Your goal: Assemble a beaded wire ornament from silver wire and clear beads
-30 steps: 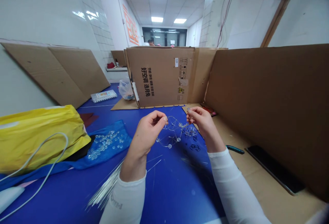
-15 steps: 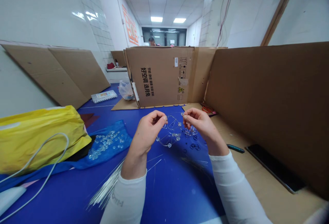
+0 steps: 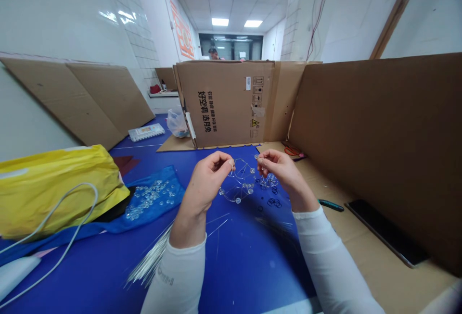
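Between my hands hangs a wire frame with clear beads (image 3: pixel 238 200), bent into loops, above the blue table. My left hand (image 3: pixel 209 179) pinches its wire at the upper left, thumb against fingertips. My right hand (image 3: pixel 277 172) is closed in a pinch on the right side, by a clear bead (image 3: pixel 256 157); the exact bit of wire in its fingertips is too fine to make out. Small dark rings (image 3: pixel 274 203) lie on the table below my right hand. A bundle of thin metal wires (image 3: pixel 149 262) rests beside my left forearm.
Loose clear beads (image 3: pixel 149 196) lie on a blue cloth at left, near a yellow bag (image 3: pixel 54 186) and a white cable (image 3: pixel 94 198). Cardboard walls (image 3: pixel 231 107) stand behind and right. Pliers (image 3: pixel 331 205), a phone (image 3: pixel 388 232) and orange-handled scissors (image 3: pixel 292 151) lie at right.
The view has shifted slightly. Both hands keep their pinches, and the beaded wire frame hangs almost as before.
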Action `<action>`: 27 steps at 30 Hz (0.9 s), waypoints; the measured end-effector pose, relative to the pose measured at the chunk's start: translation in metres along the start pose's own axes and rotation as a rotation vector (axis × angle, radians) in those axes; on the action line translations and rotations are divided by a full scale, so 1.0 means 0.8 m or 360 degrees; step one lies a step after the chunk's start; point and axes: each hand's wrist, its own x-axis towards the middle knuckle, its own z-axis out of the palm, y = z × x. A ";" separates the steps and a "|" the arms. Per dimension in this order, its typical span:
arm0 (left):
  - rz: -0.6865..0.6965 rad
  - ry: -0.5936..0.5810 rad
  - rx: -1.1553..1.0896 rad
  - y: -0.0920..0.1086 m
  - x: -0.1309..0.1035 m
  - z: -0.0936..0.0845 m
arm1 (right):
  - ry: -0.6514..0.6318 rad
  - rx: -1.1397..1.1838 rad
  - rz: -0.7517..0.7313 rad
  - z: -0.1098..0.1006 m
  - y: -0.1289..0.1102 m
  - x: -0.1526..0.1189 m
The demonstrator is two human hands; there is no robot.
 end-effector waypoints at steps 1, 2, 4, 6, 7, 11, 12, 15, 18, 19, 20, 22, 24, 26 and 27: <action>0.0000 0.0004 -0.0003 0.001 0.000 -0.001 | 0.0001 -0.0003 0.0007 -0.001 0.003 0.002; 0.0002 0.0010 -0.0008 0.001 0.000 -0.001 | 0.0002 -0.0008 0.0023 -0.001 0.006 0.004; 0.0010 0.0023 -0.0018 0.002 0.000 -0.003 | 0.0011 -0.0023 0.0078 -0.001 0.015 0.008; 0.0018 0.0036 -0.0028 0.003 -0.001 -0.005 | 0.0020 -0.0045 0.0140 -0.001 0.024 0.013; 0.0017 0.0042 -0.0032 0.004 -0.001 -0.005 | 0.0019 -0.0056 0.0164 -0.001 0.029 0.016; 0.0013 0.0046 -0.0032 0.004 0.000 -0.006 | 0.0000 -0.0087 0.0212 0.001 0.042 0.022; 0.0013 0.0043 -0.0028 0.004 0.000 -0.006 | -0.0006 -0.0093 0.0218 0.001 0.045 0.022; 0.0010 0.0036 -0.0025 0.003 0.000 -0.005 | -0.0012 -0.0113 0.0234 0.004 0.051 0.023; 0.0012 0.0032 -0.0029 0.002 0.000 -0.006 | -0.0011 -0.0138 0.0248 0.007 0.058 0.024; 0.0012 0.0031 -0.0031 0.002 0.000 -0.006 | -0.0012 -0.0147 0.0255 0.008 0.059 0.024; 0.0009 0.0024 -0.0031 0.002 0.000 -0.006 | -0.0018 -0.0157 0.0263 0.009 0.061 0.024; 0.0006 0.0023 -0.0035 0.001 0.000 -0.006 | -0.0038 -0.0176 0.0283 0.011 0.063 0.024; 0.0001 0.0021 -0.0041 0.001 0.000 -0.006 | -0.0066 -0.0198 0.0304 0.012 0.064 0.024; 0.0006 0.0017 -0.0051 0.001 0.001 -0.006 | -0.0094 -0.0227 0.0330 0.014 0.066 0.024; 0.0009 0.0015 -0.0050 0.000 0.001 -0.006 | -0.0105 -0.0246 0.0345 0.015 0.067 0.024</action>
